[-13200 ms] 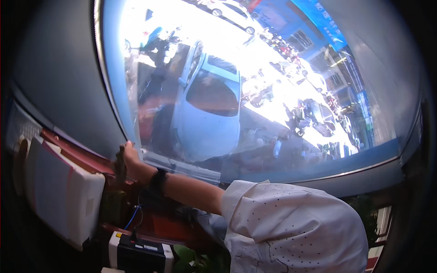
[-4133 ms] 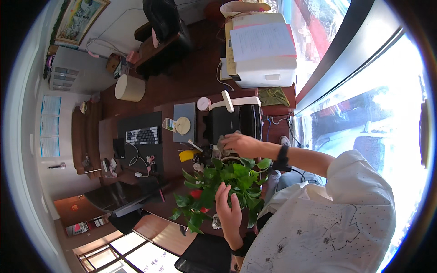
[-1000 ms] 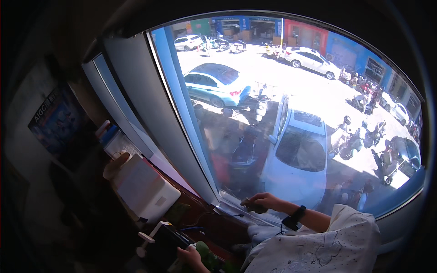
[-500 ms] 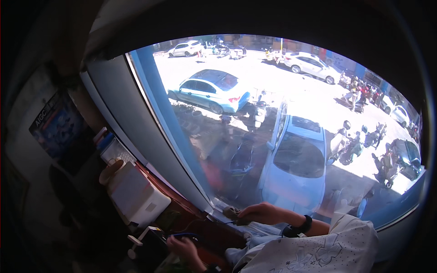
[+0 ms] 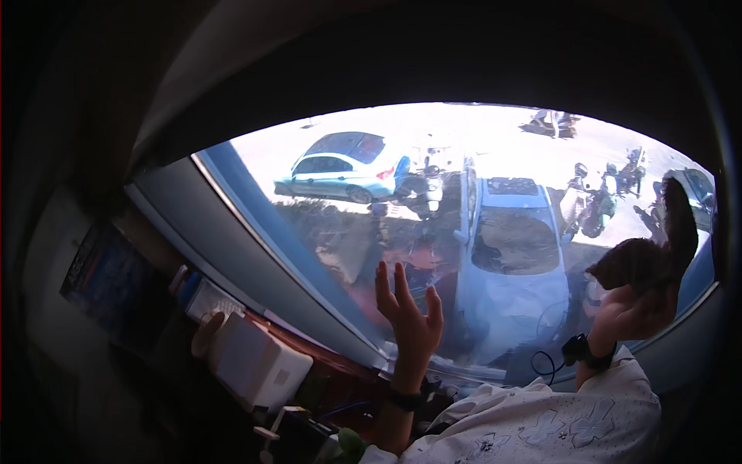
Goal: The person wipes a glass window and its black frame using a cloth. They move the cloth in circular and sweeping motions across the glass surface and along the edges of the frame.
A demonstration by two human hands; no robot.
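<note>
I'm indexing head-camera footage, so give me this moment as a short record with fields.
Left hand: held up, fingers spread, nothing visible in it
Right hand: held up at the right, gripping a dark crumpled cloth
Wrists: dark band on each
Window frame: blue, slanting left of the left hand
Outside: pale blue car at left, another car at centre, scooters
Lower left: white boxy machine, paper on top
</note>
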